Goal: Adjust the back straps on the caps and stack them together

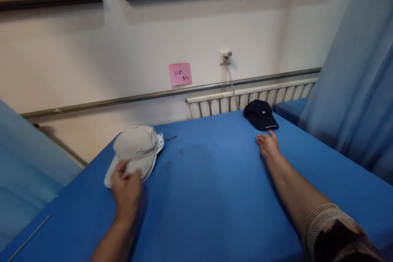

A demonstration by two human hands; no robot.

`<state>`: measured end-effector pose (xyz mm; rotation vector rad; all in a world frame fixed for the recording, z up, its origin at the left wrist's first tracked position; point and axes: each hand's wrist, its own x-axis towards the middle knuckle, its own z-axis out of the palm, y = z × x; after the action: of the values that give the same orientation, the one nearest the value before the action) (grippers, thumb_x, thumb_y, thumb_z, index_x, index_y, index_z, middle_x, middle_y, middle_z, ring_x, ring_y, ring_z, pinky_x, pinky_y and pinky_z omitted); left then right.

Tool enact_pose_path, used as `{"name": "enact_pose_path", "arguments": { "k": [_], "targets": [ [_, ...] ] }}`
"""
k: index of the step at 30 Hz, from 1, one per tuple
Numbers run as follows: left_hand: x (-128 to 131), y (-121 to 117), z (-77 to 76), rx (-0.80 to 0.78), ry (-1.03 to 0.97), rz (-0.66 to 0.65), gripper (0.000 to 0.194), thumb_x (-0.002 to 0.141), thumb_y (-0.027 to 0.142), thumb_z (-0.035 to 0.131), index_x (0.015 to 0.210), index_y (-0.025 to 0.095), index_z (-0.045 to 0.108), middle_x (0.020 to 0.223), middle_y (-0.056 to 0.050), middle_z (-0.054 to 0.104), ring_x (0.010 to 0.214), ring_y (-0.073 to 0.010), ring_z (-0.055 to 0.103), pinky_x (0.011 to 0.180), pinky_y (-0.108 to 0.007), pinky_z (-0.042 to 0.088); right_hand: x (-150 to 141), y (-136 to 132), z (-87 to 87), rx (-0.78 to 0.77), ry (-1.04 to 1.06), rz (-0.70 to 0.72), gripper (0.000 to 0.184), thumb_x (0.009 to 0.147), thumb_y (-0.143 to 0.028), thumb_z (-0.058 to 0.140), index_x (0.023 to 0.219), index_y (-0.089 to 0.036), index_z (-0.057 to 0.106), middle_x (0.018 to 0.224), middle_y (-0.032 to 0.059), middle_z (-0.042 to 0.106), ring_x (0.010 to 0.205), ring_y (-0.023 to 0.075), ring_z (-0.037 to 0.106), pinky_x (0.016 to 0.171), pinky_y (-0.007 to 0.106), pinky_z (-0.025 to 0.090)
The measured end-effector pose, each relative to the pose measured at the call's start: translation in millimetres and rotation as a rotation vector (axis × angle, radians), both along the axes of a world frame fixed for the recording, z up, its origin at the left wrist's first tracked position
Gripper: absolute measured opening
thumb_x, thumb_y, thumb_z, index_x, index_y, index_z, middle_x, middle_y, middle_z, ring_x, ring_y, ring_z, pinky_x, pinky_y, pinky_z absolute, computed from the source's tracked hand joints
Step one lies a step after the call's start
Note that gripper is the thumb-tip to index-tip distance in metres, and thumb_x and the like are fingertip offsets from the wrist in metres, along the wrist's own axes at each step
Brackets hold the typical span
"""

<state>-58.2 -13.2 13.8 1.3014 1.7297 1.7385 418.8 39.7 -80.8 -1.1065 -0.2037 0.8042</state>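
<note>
On the left of the blue-covered table lies a beige baseball cap point(136, 143), resting over at least one other pale cap point(160, 142), whose edge and strap show at the right. My left hand point(126, 182) is at the beige cap's brim, slightly blurred, with thumb and fingers apart; whether it touches the brim I cannot tell. Toward the far right corner sits a navy baseball cap point(259, 114) with small white lettering on its brim. Just in front of that brim, my right hand point(268, 145) has its fingers apart and holds nothing.
Blue cloth covers the table point(199, 196). Behind it are a white radiator point(227, 103), a metal rail point(132, 99), a pink note point(179, 74) and a wall socket with a plug point(225, 57). Blue curtains point(353, 73) hang at both sides. A thin rod point(29, 238) lies front left.
</note>
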Motion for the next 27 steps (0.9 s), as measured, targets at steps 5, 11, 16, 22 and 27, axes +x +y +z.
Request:
{"name": "enact_pose_path", "arguments": {
  "k": [5, 11, 16, 22, 27],
  "targets": [
    [106.3, -7.9, -47.3, -0.146, 0.369, -0.527, 0.019, 0.075, 0.020, 0.059, 0.092, 0.020, 0.067, 0.128, -0.012, 0.057, 0.113, -0.0272, 0.056, 0.098, -0.043, 0.043, 41.7, 13.6, 1.8, 0.074, 0.074, 0.068, 0.067, 0.071, -0.012, 0.061, 0.130, -0.034, 0.040, 0.095, -0.0023, 0.060, 0.079, 0.0107, 0.068, 0.064, 0.023, 0.056],
    [140.0, 5.3, -66.5, -0.151, 0.556, -0.805, 0.016, 0.081, 0.018, 0.052, 0.087, 0.022, 0.066, 0.111, -0.007, 0.066, 0.108, -0.0214, 0.059, 0.100, -0.040, 0.040, 59.8, 31.9, -2.4, 0.086, 0.085, -0.025, 0.031, 0.074, -0.009, 0.059, 0.101, -0.023, 0.058, 0.087, -0.0016, 0.061, 0.074, 0.0082, 0.066, 0.060, 0.018, 0.053],
    [142.8, 24.0, -65.3, -0.225, 0.472, -0.735, 0.017, 0.081, 0.021, 0.053, 0.090, 0.019, 0.067, 0.092, -0.005, 0.068, 0.088, -0.0195, 0.062, 0.087, -0.036, 0.047, 53.7, 26.5, -1.2, 0.051, -0.013, -0.090, 0.020, 0.068, -0.009, 0.063, 0.087, -0.015, 0.065, 0.064, -0.0034, 0.057, 0.051, 0.0058, 0.052, 0.040, 0.013, 0.035],
    [140.3, 29.7, -62.9, -0.336, -0.171, -0.688, 0.029, 0.077, 0.029, 0.068, 0.102, 0.017, 0.062, 0.107, -0.010, 0.066, 0.093, -0.0214, 0.064, 0.090, -0.037, 0.048, 10.5, 0.7, 16.1, 0.106, -0.116, 0.240, 0.027, 0.060, -0.013, 0.071, 0.086, -0.013, 0.071, 0.063, -0.0017, 0.059, 0.047, 0.0053, 0.046, 0.042, 0.016, 0.036],
    [120.4, 26.5, -46.9, -0.484, -0.992, -0.904, 0.043, 0.085, 0.050, 0.059, 0.112, 0.017, 0.055, 0.115, -0.015, 0.063, 0.103, -0.0250, 0.065, 0.094, -0.042, 0.049, -42.5, -23.8, 16.7, 0.069, -0.140, 0.538, 0.022, 0.061, -0.013, 0.068, 0.083, -0.012, 0.072, 0.060, 0.0010, 0.056, 0.044, 0.0066, 0.043, 0.039, 0.018, 0.035]
  ]
}}
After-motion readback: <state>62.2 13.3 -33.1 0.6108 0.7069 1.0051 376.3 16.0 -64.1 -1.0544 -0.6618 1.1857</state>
